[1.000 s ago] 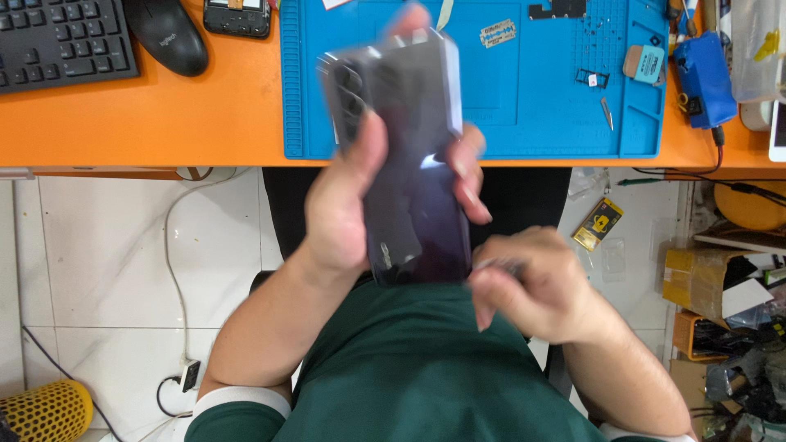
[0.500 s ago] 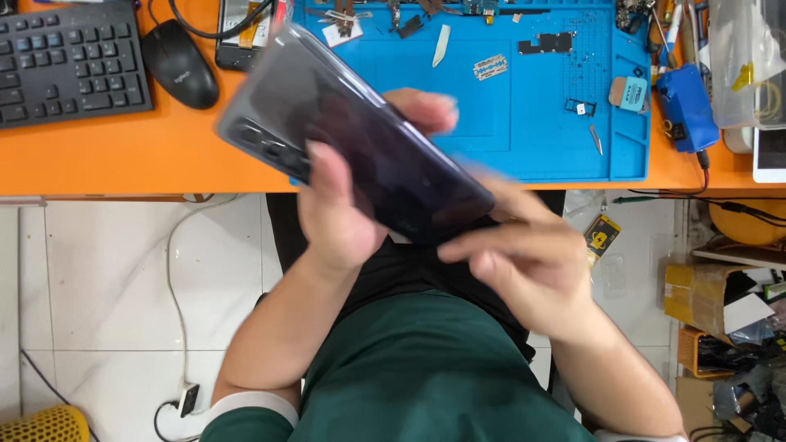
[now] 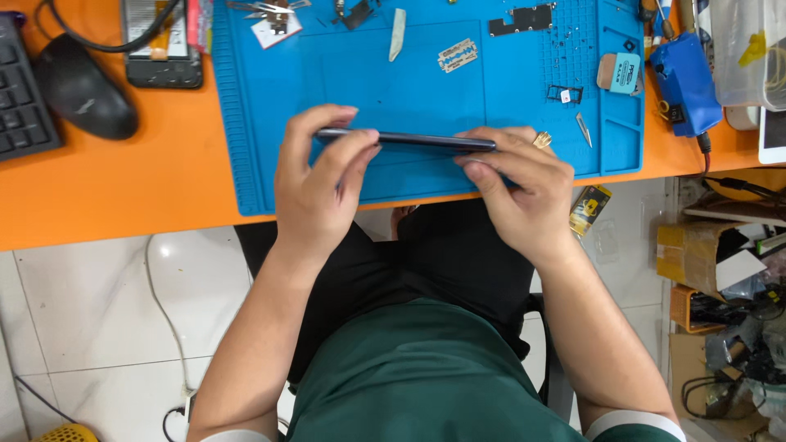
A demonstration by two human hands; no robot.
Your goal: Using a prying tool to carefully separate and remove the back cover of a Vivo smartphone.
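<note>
Edgewise now, the dark phone (image 3: 405,140) sits between my two hands, so I see only its thin side as a long line running left to right. It hangs just above the near half of the blue work mat (image 3: 270,123), close to the edge of the orange desk (image 3: 123,188).

My left hand (image 3: 315,184) is closed on the phone's left end, thumb and fingers pinching it from both faces. My right hand (image 3: 520,184) is closed on the right end in the same way, fingertips curled over the top edge and thumb underneath. There is a ring (image 3: 543,141) on one finger of that hand.

Farther back on the mat lie small things: a razor blade (image 3: 458,55), a pale plastic pry pick (image 3: 397,34), a dark metal plate (image 3: 521,20), a small blade tip (image 3: 582,129) and a light blue square block (image 3: 621,73). At the mat's right edge stands a blue box-shaped tool (image 3: 684,83) with a cable.

To the left of the mat, on the bare desk, rest a black mouse (image 3: 82,94), the corner of a black keyboard (image 3: 20,106), and another phone body (image 3: 162,41) lying flat.

Below the desk are my lap in black trousers (image 3: 442,262), my green shirt (image 3: 417,376), and white floor tiles (image 3: 98,311). Cardboard boxes (image 3: 704,245) and tangled cables crowd the floor on my right.
</note>
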